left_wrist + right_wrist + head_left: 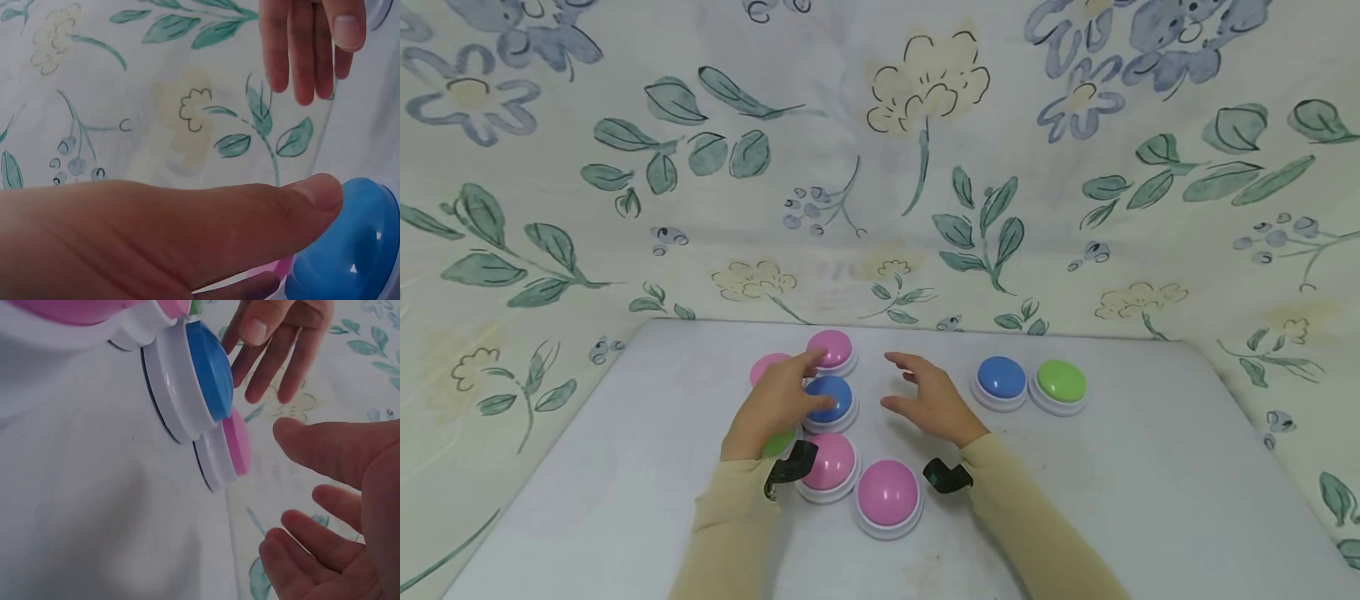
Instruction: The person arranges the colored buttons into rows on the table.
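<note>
In the head view my left hand [772, 402] hovers over a cluster of round push buttons with white bases, thumb and fingers spread and holding nothing. Its thumb is in front of a blue button [833, 390]; whether it touches the dome I cannot tell. A pink button [831, 343] lies near its fingertips. The hand partly covers another pink button [765, 367] and a green button [777, 443]. My right hand [936, 404] is in the air right of the cluster, empty, thumb and fingers apart. The right wrist view shows the blue button [212, 372] between both hands.
Two more pink buttons, one [831, 462] and another [887, 493], sit near my forearms. Right of my right hand stand a blue button [1002, 379] and a green button [1062, 381], side by side. Flowered cloth [880, 242] rises behind the white table [1150, 483].
</note>
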Demonstrator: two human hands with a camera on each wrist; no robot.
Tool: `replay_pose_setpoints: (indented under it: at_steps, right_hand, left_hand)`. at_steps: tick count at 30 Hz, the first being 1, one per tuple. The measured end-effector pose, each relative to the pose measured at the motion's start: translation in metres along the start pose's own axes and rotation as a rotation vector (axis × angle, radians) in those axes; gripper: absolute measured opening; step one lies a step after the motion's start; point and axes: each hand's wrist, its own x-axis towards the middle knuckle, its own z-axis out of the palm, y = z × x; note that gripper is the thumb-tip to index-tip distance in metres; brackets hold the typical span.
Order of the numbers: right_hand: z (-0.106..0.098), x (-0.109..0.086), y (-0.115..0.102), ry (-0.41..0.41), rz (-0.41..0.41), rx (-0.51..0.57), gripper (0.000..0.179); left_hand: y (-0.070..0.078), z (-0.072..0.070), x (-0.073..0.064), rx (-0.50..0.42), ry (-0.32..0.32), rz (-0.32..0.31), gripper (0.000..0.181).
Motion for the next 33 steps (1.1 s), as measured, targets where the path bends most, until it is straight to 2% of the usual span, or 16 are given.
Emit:
replay_pose_setpoints:
  at_steps: [6, 13, 19, 27, 33]
  right_hand:
    - [0.003, 0.015, -0.002, -0.121, -0.069, 0.043, 0.067]
    - [0.009, 0.03, -0.006, -0.222, -0.075, 0.063, 0.066]
    - [0.014, 0.035, -0.003, -0.299, -0.075, 0.076, 0.066]
    - [0.02, 0.037, -0.006, -0.366, -0.073, 0.052, 0.067]
    - [0.023, 0.039, -0.01, -0.396, -0.038, 0.014, 0.068]
  left_hand:
    - [-0.008, -0.001, 0.001, 0.008, -0.051, 0.037, 0.074]
    - [-0.02, -0.003, 0.002, -0.016, -0.075, 0.059, 0.076]
    - [-0.027, -0.003, 0.003, -0.037, -0.09, 0.081, 0.074]
    - [-0.029, -0.002, 0.004, 0.003, -0.102, 0.078, 0.072]
    - [-0.029, -0.001, 0.004, 0.055, -0.107, 0.136, 0.07]
